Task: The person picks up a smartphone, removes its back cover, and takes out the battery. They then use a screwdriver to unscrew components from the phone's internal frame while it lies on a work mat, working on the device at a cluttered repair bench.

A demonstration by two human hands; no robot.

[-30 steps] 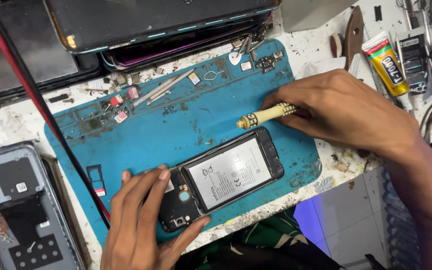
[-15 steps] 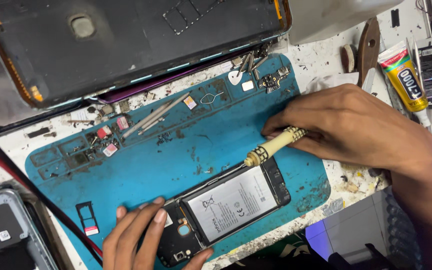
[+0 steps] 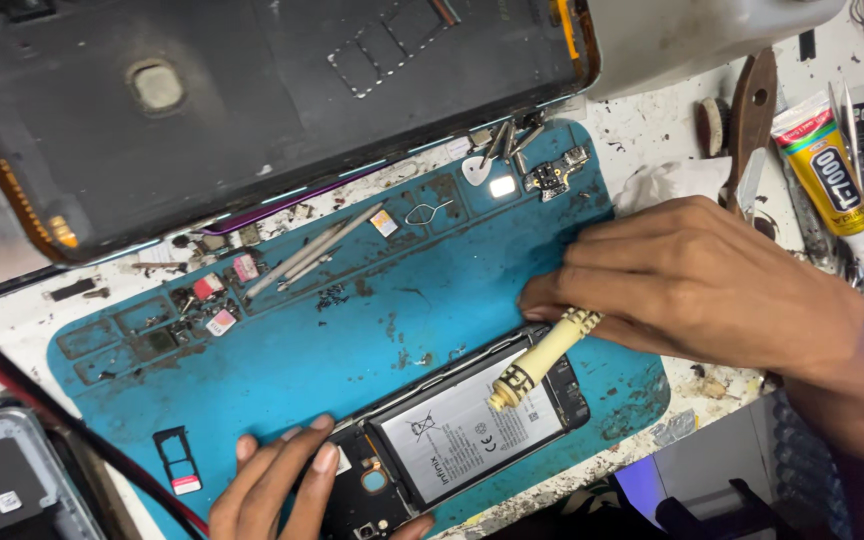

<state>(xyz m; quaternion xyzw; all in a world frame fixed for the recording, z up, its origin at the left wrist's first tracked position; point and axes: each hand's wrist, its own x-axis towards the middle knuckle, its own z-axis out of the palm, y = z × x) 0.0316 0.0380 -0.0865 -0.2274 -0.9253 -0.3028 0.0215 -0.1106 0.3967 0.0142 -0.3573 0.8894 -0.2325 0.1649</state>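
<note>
An opened phone [image 3: 457, 440] with its back cover off lies on a blue work mat [image 3: 352, 320], its grey battery exposed. My left hand [image 3: 287, 485] rests on the phone's near-left end, fingers pressing it down. My right hand [image 3: 697, 285] grips a cream screwdriver with black-patterned bands [image 3: 542, 360]; the tool angles down-left and its end sits over the battery's right part.
A large dark device back panel [image 3: 252, 110] lies across the top. Tweezers [image 3: 317, 250], a SIM pin and small parts sit in the mat's tray slots. A SIM tray [image 3: 177, 460] lies bottom left beside a red cable [image 3: 62, 425]. A yellow glue tube [image 3: 827, 165] lies at right.
My right hand has swung the screwdriver from the mat down-left onto the phone's battery. The camera view has shifted, so the mat and phone sit lower in frame. My left hand stays on the phone.
</note>
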